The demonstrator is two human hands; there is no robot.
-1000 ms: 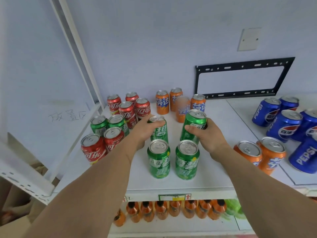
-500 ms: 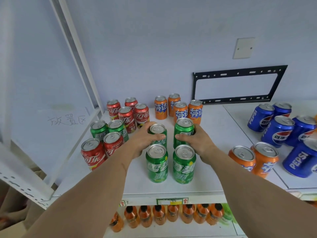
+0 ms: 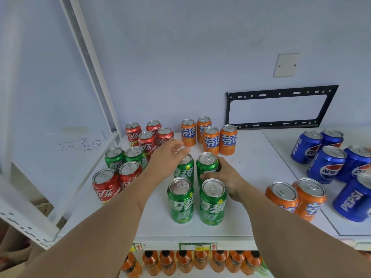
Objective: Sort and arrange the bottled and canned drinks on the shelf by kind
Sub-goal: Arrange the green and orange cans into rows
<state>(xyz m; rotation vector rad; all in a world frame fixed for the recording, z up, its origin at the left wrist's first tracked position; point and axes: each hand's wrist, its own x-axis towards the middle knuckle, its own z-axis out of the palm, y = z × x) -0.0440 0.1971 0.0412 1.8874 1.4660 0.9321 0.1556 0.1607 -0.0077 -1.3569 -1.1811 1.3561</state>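
Several green Sprite cans stand in a square block mid-shelf: two in front (image 3: 180,199) (image 3: 213,201) and two behind. My right hand (image 3: 222,177) grips the back right green can (image 3: 206,165), which stands on the shelf. My left hand (image 3: 166,159) hovers with relaxed fingers over the back left green can (image 3: 185,169), holding nothing. Red Coca-Cola cans (image 3: 146,140) stand at the back left, orange Fanta cans (image 3: 210,140) behind the green block. Two more green cans (image 3: 114,159) and two red cans (image 3: 105,186) stand at the left.
Blue Pepsi cans (image 3: 326,164) crowd the right part of the white shelf (image 3: 251,177), with two orange cans (image 3: 295,197) in front of them. Orange bottles (image 3: 184,261) line the shelf below. A white upright (image 3: 90,65) and a black wall bracket (image 3: 281,106) stand behind.
My left hand has let go of the back left green can and lifted, fingers spread. My right hand has set its can down in the block and still holds it.
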